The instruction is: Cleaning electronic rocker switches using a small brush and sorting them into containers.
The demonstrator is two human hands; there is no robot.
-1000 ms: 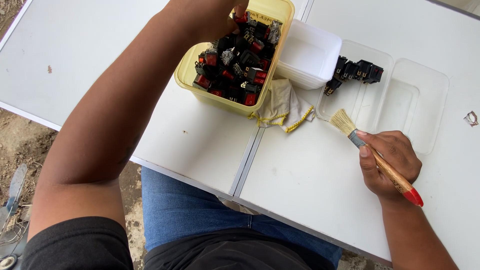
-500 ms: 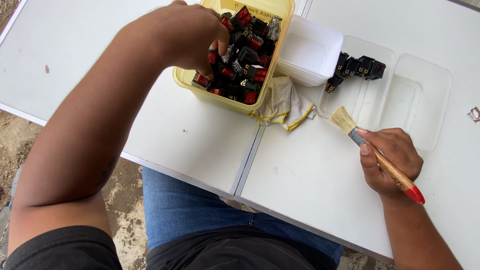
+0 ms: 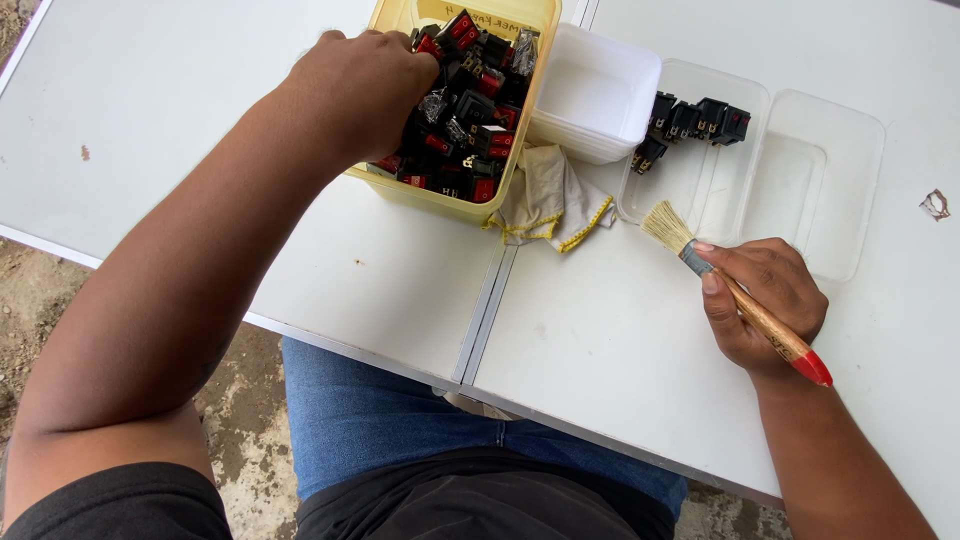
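The right hand (image 3: 765,300) grasps a paintbrush (image 3: 735,295), its fingers clenched round the metal ferrule and the upper part of the wooden handle. The brush's long axis runs diagonally: the pale bristles point up and to the left, toward the far side of the tabletop (image 3: 620,350), while the red-tipped end of the handle points down and to the right, past the wrist. The bristle tip sits just at the near edge of a clear shallow tray (image 3: 820,190); whether it touches the rim cannot be told.

The left hand (image 3: 365,85) reaches into a yellow tub (image 3: 440,200) at the far left of the working area, its fingers curled down among a heap of small black and red rocker switches (image 3: 470,120). The fingertips are buried in the heap, so whether they grip one cannot be told.

Just right of the tub stands a white square container (image 3: 600,95), and a crumpled pale cloth with yellow stitched edging (image 3: 545,195) lies on the tabletop in front of both. A short row of black switches (image 3: 695,122) rests in the far left corner of the clear tray, well apart from the brush handle
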